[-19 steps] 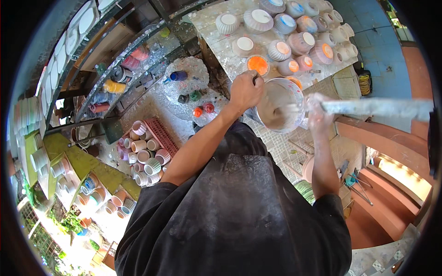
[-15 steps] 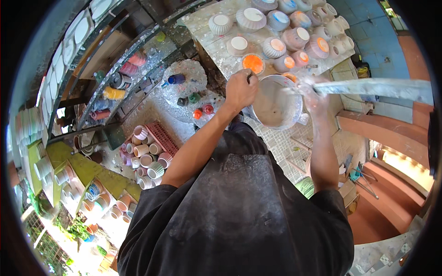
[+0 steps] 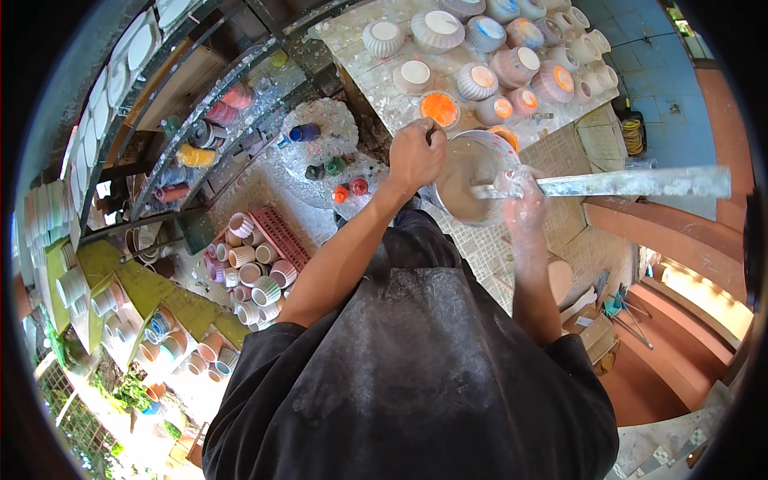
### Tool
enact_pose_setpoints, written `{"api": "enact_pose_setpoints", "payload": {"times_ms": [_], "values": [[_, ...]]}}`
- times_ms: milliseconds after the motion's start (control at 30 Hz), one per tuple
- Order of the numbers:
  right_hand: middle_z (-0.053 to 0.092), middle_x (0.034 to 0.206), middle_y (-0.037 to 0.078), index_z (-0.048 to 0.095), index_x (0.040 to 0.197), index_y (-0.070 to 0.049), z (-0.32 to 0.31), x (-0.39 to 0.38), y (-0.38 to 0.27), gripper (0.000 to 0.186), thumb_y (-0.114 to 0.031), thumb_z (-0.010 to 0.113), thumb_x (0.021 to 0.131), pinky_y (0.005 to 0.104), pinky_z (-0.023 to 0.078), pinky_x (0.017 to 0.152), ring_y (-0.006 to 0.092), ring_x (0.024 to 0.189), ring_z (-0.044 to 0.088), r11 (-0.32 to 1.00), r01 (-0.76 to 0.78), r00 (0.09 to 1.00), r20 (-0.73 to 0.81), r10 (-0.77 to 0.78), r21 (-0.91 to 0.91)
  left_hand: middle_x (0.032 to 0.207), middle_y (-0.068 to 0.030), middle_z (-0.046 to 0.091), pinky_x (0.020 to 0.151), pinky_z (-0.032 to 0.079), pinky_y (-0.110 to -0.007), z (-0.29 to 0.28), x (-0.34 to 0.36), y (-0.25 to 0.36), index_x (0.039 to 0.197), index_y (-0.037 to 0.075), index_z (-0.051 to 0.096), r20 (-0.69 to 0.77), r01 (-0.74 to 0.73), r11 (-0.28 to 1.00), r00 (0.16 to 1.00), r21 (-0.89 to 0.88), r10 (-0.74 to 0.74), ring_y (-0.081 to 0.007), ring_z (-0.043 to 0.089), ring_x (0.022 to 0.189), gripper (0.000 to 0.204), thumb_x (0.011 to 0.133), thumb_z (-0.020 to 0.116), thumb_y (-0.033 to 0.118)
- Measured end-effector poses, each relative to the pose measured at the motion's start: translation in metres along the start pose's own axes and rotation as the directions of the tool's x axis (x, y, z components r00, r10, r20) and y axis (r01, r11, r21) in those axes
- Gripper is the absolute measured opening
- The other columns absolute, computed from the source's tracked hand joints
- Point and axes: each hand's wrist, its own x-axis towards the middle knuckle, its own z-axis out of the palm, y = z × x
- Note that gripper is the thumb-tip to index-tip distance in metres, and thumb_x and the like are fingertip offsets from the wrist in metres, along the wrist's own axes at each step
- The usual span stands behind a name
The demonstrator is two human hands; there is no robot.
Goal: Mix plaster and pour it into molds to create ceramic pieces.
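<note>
A white bucket [image 3: 520, 152] of greyish-beige liquid stands in front of me at the table's near edge. My left hand [image 3: 418, 156] is closed at the bucket's left rim; its fingertips are partly hidden. In my right hand [image 3: 524, 198], smeared with pale residue, is a long flat wooden stick [image 3: 632, 184]. One end of the stick reaches into the liquid, and the other sticks out far to the right, nearly level. Just beyond the left hand sits a pot with a bright orange top [image 3: 440, 109].
Many ribbed and round pots [image 3: 517, 67] crowd the paint-spattered table [image 3: 360, 52]. Small paint bottles [image 3: 304, 133] stand on a splattered surface to the left. A red crate [image 3: 280, 240] has stacked pots beside it. Shelves [image 3: 224, 104] hold paint containers. A cardboard box [image 3: 590, 332] lies at the lower right.
My right hand has moved left and toward me with the stick, now over the bucket's near right side. The stick's outer end has dropped lower. My left hand stays at the rim.
</note>
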Motion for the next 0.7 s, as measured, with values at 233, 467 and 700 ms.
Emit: {"api": "enact_pose_setpoints", "payload": {"times_ms": [233,467,700], "values": [[0.05,0.072,0.004,0.054,0.075,-0.006,0.015,0.029,-0.017,0.004,-0.008,0.052,0.078,0.034,0.045,0.062,0.0185,0.067,0.052,0.929,0.214,0.97,-0.18,-0.164,0.303,0.075,-0.025,0.06,0.068,0.047,-0.045,-0.001,0.001,-0.001,0.075,-0.002,0.061,0.015,0.006,1.0,1.0,0.021,-0.006,-0.0405,0.059,0.072,0.021,0.075,0.048,0.014],[0.054,0.076,0.006,0.052,0.078,-0.004,0.016,0.056,0.02,0.007,0.003,0.054,0.077,0.0324,0.045,0.058,0.0176,0.072,0.056,0.908,0.312,0.938,-0.245,-0.247,0.278,0.076,-0.0252,0.06,0.069,0.047,-0.046,0.001,0.001,0.004,0.074,-0.002,0.061,0.018,-0.007,0.999,1.0,0.035,0.007,-0.041,0.06,0.073,0.021,0.076,0.048,0.014],[0.043,0.063,0.002,0.046,0.065,-0.007,0.015,0.015,0.013,0.018,-0.001,0.054,0.079,0.0321,0.038,0.057,0.0147,0.056,0.043,0.984,-0.024,0.882,0.467,-0.061,0.176,0.074,-0.0231,0.06,0.066,0.048,-0.038,-0.001,0.001,-0.002,0.078,-0.003,0.061,0.006,-0.042,0.999,0.999,0.029,0.042,-0.0348,0.062,0.069,0.023,0.077,0.045,0.012]]}}
